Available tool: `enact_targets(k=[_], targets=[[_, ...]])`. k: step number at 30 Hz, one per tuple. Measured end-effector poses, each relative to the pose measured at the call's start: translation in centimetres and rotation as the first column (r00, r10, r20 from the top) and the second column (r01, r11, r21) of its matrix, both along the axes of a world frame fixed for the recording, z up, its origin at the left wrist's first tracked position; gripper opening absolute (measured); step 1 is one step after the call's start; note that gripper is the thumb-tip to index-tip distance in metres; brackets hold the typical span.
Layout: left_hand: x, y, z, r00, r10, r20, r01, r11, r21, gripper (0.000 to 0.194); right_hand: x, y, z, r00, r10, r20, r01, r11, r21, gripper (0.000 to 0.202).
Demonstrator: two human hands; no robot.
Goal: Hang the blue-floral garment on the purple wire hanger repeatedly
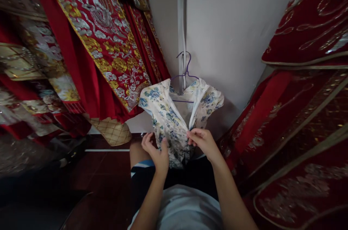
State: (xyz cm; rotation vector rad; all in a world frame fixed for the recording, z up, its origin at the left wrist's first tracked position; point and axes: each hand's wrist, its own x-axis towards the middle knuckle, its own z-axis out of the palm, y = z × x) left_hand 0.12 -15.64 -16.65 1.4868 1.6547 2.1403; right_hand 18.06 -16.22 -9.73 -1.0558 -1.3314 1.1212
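Note:
A white garment with blue and yellow flowers (169,117) hangs on a purple hanger (187,74) in front of the wall, its neckline open in a deep V. My right hand (202,141) pinches the garment's front edge at the bottom of the V. At the lower left side of the garment is my left hand (157,150), its fingers apart and the thumb lying near the cloth. The garment's lower end hangs down between my legs, over dark shorts.
Red embroidered garments with gold and silver patterns (108,37) hang at the left. More dark red ones (307,114) fill the right side. A pale strap (182,16) runs down the grey wall (228,23) to the hanger. The floor (100,172) is dark red.

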Motion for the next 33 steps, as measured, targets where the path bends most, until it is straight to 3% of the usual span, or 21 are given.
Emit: enact_targets(k=[1,3,5,8,11,14,17,20,23,25,27,30,31,33], targets=[[0.7,-0.3,0.2,0.990,-0.052,-0.134,0.055,0.998,0.023,0.042,-0.1,0.0,0.0,1.000,0.004,0.015,-0.004,1.000,0.014,0.034],[2.3,-0.5,0.7,0.914,-0.262,-0.310,0.274,0.962,-0.007,0.032,-0.2,0.0,0.0,0.999,0.017,0.033,-0.018,0.999,0.033,0.032],[3.7,-0.2,1.2,0.836,-0.428,-0.343,0.438,0.898,-0.053,0.024,-0.3,-0.1,0.2,0.999,0.034,0.033,-0.036,0.999,0.039,0.030],[4.9,0.8,1.9,0.801,-0.501,-0.326,0.517,0.855,-0.043,0.013,-0.2,-0.1,0.7,0.999,0.049,-0.001,-0.049,0.999,0.021,0.026],[5.0,1.3,2.6,0.745,-0.543,-0.388,0.552,0.828,-0.101,0.011,-0.1,0.9,1.6,0.996,-0.043,-0.076,0.042,0.999,-0.009,0.022],[5.0,1.0,3.1,0.613,-0.610,-0.503,0.549,0.786,-0.285,0.020,-0.1,3.6,3.8,0.967,-0.198,-0.162,0.205,0.978,0.027,0.020],[5.1,0.3,3.4,0.446,-0.653,-0.612,0.436,0.755,-0.489,0.025,-0.2,7.0,7.3,0.931,-0.235,-0.280,0.269,0.959,0.091,0.021],[5.1,-0.2,3.5,0.348,-0.663,-0.663,0.315,0.749,-0.583,0.024,-0.6,9.5,10.5,0.908,-0.230,-0.350,0.283,0.953,0.110,0.022],[4.7,0.5,4.2,0.347,-0.699,-0.626,0.323,0.715,-0.620,0.023,-1.0,9.9,11.5,0.911,-0.209,-0.356,0.254,0.963,0.085,0.021],[4.2,1.8,5.7,0.408,-0.700,-0.586,0.416,0.714,-0.563,0.020,-1.1,9.4,11.3,0.914,-0.194,-0.356,0.235,0.969,0.075,0.019],[3.7,3.8,8.1,0.523,-0.640,-0.563,0.518,0.763,-0.386,0.020,-1.0,8.5,10.9,0.919,-0.184,-0.349,0.231,0.968,0.096,0.019],[3.2,7.4,13.1,0.679,-0.498,-0.539,0.559,0.827,-0.060,0.030,-0.6,7.6,10.8,0.928,-0.185,-0.325,0.246,0.956,0.159,0.018],[3.2,8.5,14.7,0.696,-0.468,-0.545,0.561,0.827,0.006,0.031,-0.5,7.5,11.0,0.930,-0.184,-0.317,0.249,0.952,0.179,0.017],[3.4,10.2,17.4,0.643,-0.460,-0.612,0.595,0.803,0.022,0.023,-0.3,7.7,11.2,0.937,-0.178,-0.300,0.248,0.945,0.215,0.015]])
